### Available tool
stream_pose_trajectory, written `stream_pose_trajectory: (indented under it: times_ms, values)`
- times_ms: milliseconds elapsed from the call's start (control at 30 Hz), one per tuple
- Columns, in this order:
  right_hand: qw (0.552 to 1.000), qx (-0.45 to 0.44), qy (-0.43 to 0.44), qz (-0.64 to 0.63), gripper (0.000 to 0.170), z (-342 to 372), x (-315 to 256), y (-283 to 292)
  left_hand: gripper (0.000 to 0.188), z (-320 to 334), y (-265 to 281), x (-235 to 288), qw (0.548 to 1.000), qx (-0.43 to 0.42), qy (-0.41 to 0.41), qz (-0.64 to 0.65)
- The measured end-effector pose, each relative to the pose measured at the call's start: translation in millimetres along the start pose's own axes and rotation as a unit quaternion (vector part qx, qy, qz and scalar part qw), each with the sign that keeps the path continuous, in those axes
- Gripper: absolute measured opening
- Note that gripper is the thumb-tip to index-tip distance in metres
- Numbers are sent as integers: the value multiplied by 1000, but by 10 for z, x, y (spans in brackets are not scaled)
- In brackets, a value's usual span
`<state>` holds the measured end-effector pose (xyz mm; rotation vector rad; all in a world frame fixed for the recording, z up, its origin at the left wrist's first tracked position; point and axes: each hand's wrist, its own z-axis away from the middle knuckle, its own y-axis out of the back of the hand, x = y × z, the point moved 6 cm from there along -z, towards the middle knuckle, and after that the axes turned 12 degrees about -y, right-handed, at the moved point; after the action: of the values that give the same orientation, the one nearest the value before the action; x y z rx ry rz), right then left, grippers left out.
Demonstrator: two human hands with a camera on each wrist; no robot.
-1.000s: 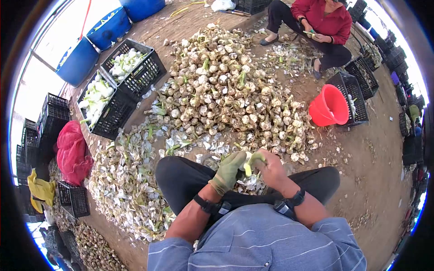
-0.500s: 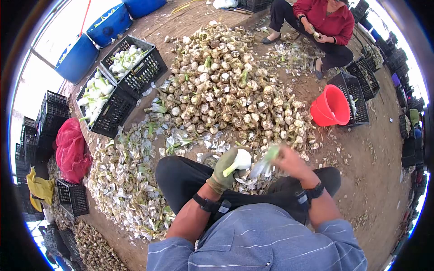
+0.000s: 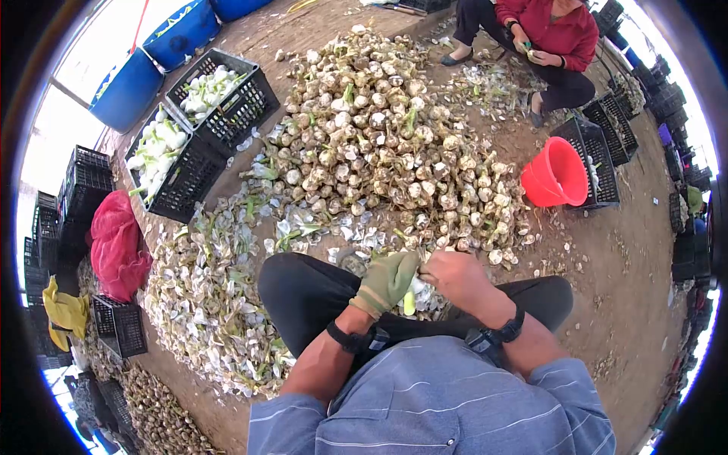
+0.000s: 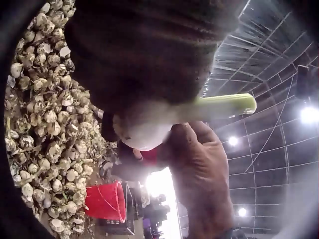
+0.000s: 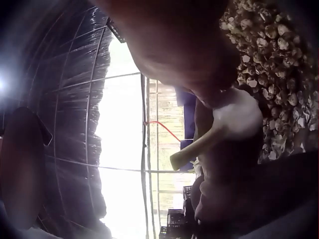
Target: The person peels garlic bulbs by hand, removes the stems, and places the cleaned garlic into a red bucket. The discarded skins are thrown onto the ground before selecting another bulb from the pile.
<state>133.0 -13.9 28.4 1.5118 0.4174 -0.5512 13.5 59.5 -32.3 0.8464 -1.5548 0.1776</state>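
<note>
A white, peeled garlic bulb (image 4: 147, 124) with a short pale-green stem is held over the lap. My left hand (image 3: 388, 280), in a green glove, grips the bulb and covers most of it in the head view, where the stem (image 3: 409, 303) points down toward me. From the other side, my bare right hand (image 3: 460, 282) pinches the bulb with curled fingers. In the right wrist view, its fingertips lie right against the top of the white bulb (image 5: 241, 117). A large heap of unpeeled garlic (image 3: 371, 144) lies just beyond both hands.
Peeled skins (image 3: 220, 303) are strewn to the left. Black crates (image 3: 231, 102) of cleaned garlic stand at the back left, near blue tubs (image 3: 125, 95). A red bucket (image 3: 542, 178) stands at the right, beside another crate. Someone in a red top (image 3: 550, 38) sits at the back right.
Half a second ago my right hand was off to the right with a blurred strip of green and translucent skin. It has come back to the bulb, and the strip is out of sight.
</note>
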Motion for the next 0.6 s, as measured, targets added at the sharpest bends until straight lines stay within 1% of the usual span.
stream_pose_trajectory:
  times_ms: [67,100,167,200,267,300,333,367,400,433,467,533,567,600]
  values:
    - [998,-19,20,55,13,14,-43,-30,32,11,-29,-29,998,-16,42,34]
    - [998,-22,21,62,13,14,-38,-34,35,14,-70,-46,997,-52,41,44]
    - [996,-27,23,77,13,-13,-22,-37,36,18,-115,-110,998,-53,8,21]
    - [999,-22,-22,33,14,-40,47,-13,37,14,-124,-129,999,-53,-9,9]
    - [992,-14,-110,-57,15,-61,225,15,38,-34,-38,-123,996,9,-93,4]
    - [972,-7,-172,-161,15,-40,357,-21,40,-53,23,-92,990,40,-136,1]
    - [937,0,-230,-262,16,3,488,-95,40,-64,65,-150,988,60,-46,136]
    - [888,7,-286,-360,16,55,599,-163,42,-45,74,-182,959,77,46,268]
    - [869,21,-295,-397,17,64,589,-151,44,-13,33,-216,905,92,135,393]
    - [848,35,-303,-434,18,66,561,-137,47,-18,-3,-252,910,84,123,388]
    - [824,51,-312,-470,18,81,555,-129,47,-25,-9,-227,904,83,111,405]
    - [805,53,-306,-506,18,77,540,-135,47,-40,-3,-115,891,78,87,438]
    - [798,54,-305,-516,18,76,520,-110,48,-15,28,-83,794,128,106,584]
    - [792,55,-303,-526,18,60,478,-81,49,-27,32,-81,790,114,79,597]
